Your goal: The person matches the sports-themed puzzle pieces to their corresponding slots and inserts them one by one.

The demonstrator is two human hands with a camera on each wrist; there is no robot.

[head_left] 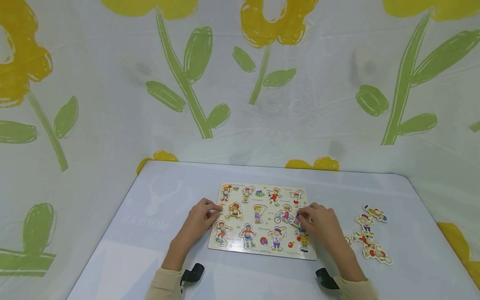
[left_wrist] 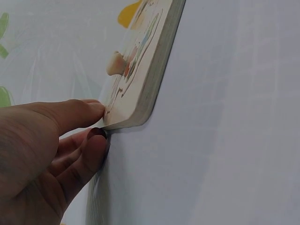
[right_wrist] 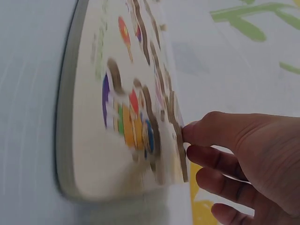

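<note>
A wooden peg puzzle board (head_left: 236, 247) with pictures of children at sports lies flat on the white table. At its left edge, my left hand (head_left: 201, 217) pinches the board between thumb and fingers; in the left wrist view the thumb (left_wrist: 91, 112) is on the corner, the fingertips just under it. A wooden knob (left_wrist: 117, 64) stands up from a piece nearby. My right hand (head_left: 321, 219) pinches a thin puzzle piece (right_wrist: 179, 140) over the board's right side, held tilted beside the cyclist figure (head_left: 284, 214). The piece's picture is mostly turned away.
Right of the board lie several loose pieces, among them one near the back (head_left: 376, 213) and a front one (head_left: 377, 253). Another piece (head_left: 347, 240) is partly hidden by my right forearm. A flowered cloth (head_left: 284, 120) hangs behind the table (head_left: 259, 287).
</note>
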